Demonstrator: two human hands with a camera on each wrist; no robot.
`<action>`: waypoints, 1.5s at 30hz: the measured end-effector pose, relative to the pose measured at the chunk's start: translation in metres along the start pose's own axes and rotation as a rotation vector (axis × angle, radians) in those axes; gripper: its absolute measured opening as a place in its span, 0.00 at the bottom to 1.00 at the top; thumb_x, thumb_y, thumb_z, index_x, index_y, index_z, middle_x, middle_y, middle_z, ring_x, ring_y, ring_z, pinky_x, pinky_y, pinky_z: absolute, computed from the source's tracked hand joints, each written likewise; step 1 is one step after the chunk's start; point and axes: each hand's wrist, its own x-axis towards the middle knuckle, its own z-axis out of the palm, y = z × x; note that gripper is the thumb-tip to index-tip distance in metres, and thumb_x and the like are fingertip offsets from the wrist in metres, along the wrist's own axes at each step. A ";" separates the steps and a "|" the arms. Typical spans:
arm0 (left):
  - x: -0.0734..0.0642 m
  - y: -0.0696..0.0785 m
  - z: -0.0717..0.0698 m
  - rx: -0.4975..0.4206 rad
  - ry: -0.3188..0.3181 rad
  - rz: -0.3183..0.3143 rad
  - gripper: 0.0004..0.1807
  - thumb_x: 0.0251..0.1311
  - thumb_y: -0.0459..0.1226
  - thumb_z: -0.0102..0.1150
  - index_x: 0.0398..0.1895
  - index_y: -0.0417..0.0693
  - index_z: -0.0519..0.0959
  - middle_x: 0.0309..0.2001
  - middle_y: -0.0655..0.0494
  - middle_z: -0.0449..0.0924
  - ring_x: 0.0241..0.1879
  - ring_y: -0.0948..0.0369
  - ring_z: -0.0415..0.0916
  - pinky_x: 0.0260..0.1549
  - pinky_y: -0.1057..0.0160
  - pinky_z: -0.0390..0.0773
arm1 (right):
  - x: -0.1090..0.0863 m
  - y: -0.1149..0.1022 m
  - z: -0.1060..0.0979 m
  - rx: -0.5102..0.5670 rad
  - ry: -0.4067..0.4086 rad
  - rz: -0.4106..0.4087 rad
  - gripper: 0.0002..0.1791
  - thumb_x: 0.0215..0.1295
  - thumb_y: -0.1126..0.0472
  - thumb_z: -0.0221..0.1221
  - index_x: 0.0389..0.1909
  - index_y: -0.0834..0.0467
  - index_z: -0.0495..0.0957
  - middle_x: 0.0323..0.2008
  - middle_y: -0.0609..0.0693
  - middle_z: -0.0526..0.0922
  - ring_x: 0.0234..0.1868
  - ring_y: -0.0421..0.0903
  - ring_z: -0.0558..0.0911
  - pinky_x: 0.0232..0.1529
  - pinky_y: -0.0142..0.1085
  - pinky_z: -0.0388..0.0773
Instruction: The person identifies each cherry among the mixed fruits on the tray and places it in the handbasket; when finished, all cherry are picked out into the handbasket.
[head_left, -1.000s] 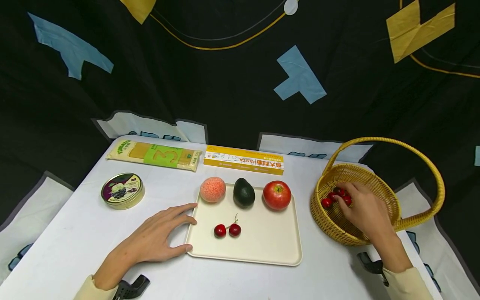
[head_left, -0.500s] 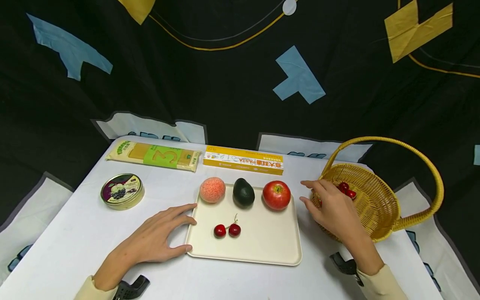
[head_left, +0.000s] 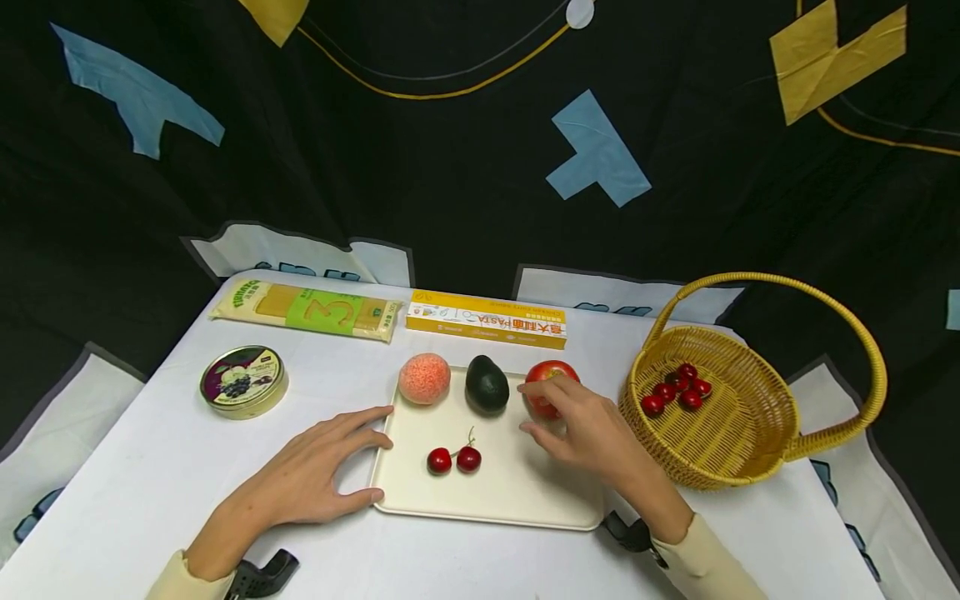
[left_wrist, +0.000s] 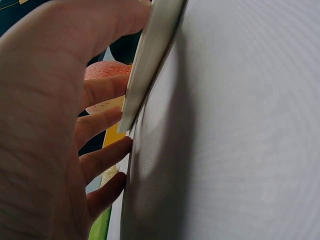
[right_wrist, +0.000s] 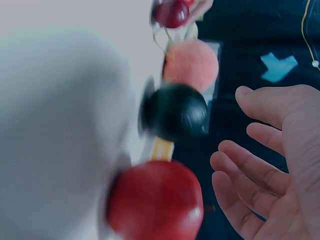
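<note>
My left hand (head_left: 318, 467) rests at the left edge of a cream tray (head_left: 525, 500), fingertips and thumb on its rim. In the left wrist view its fingers (left_wrist: 102, 120) spread along that rim. My right hand (head_left: 592, 429) hovers over the tray's right side, fingers loosely bent with nothing between them; the right wrist view shows its palm bare. It partly covers a red apple (head_left: 551, 375). Beside the apple, along the tray's back, sit a dark avocado (head_left: 487, 386) and a pinkish peach (head_left: 424, 379). Two joined cherries (head_left: 468, 459) lie mid-tray, left of the right hand.
A yellow wicker basket (head_left: 757, 417) with a tall handle stands right of the tray, several cherries (head_left: 678, 385) inside. Behind the tray lie a pasta box (head_left: 487, 321) and a bag of noodles (head_left: 307, 310). A round tin (head_left: 244, 383) stands at the left.
My right hand has come out of the basket and moved left over the tray, leaving the cherries in the basket. The left hand stays at the tray's edge.
</note>
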 end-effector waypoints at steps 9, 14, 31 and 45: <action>0.002 -0.002 -0.001 -0.005 0.008 0.001 0.28 0.59 0.64 0.73 0.60 0.71 0.82 0.81 0.59 0.66 0.77 0.49 0.69 0.69 0.37 0.74 | 0.005 -0.020 0.024 0.088 -0.095 -0.069 0.26 0.62 0.54 0.78 0.59 0.51 0.85 0.45 0.49 0.86 0.42 0.44 0.87 0.38 0.33 0.86; 0.002 -0.002 -0.001 -0.012 0.010 0.002 0.28 0.58 0.64 0.74 0.59 0.71 0.82 0.81 0.59 0.66 0.77 0.49 0.68 0.69 0.37 0.74 | 0.006 -0.030 0.033 0.114 -0.188 -0.051 0.23 0.64 0.54 0.76 0.59 0.50 0.85 0.48 0.47 0.87 0.42 0.42 0.86 0.39 0.32 0.85; 0.001 -0.002 -0.001 -0.007 0.016 0.007 0.28 0.58 0.63 0.74 0.59 0.70 0.82 0.81 0.59 0.66 0.76 0.49 0.69 0.69 0.37 0.74 | 0.003 -0.048 0.052 0.059 -0.315 -0.027 0.14 0.72 0.50 0.70 0.56 0.43 0.88 0.49 0.40 0.86 0.46 0.36 0.84 0.45 0.35 0.85; -0.001 -0.002 0.000 -0.010 0.012 0.008 0.27 0.58 0.64 0.74 0.59 0.71 0.82 0.81 0.61 0.65 0.77 0.51 0.69 0.69 0.39 0.75 | -0.004 -0.041 0.042 -0.003 -0.303 0.015 0.13 0.70 0.52 0.72 0.53 0.43 0.87 0.44 0.38 0.84 0.40 0.35 0.81 0.40 0.33 0.84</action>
